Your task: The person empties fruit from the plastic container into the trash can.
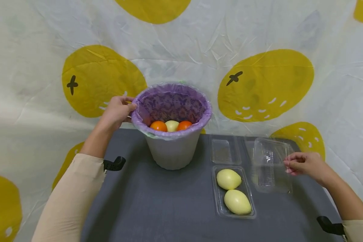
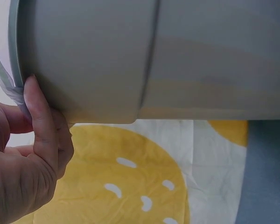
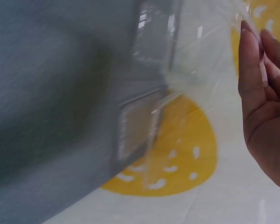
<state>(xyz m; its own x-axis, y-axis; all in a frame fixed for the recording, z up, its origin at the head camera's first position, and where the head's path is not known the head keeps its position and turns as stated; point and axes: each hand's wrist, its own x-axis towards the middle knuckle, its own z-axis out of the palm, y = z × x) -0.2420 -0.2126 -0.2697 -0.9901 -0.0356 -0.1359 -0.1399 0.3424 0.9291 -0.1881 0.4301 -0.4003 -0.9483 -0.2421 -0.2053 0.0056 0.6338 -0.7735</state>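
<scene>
At the left of the head view, my left hand [image 1: 117,111] grips the rim of a pale bin [image 1: 173,153]. A purple patterned bag [image 1: 173,101] lines the bin and folds over its rim. Inside lie two orange-red round fruits [image 1: 158,126] and a pale yellow one [image 1: 171,125]. In the left wrist view, fingers [image 2: 42,121] press the bin's outer wall below the rim. My right hand [image 1: 310,167] pinches the right edge of a clear plastic container [image 1: 267,178], tilted over the table's right side. The right wrist view shows thumb and fingertips [image 3: 252,60] on thin clear plastic.
A clear tray [image 1: 215,201] with two pale yellow oval fruits [image 1: 233,191] stands right of the bin. Behind it lies another clear plastic tray [image 1: 225,151]. The dark grey table [image 1: 169,208] meets a white sheet with yellow fruit prints [image 1: 266,85] at the back.
</scene>
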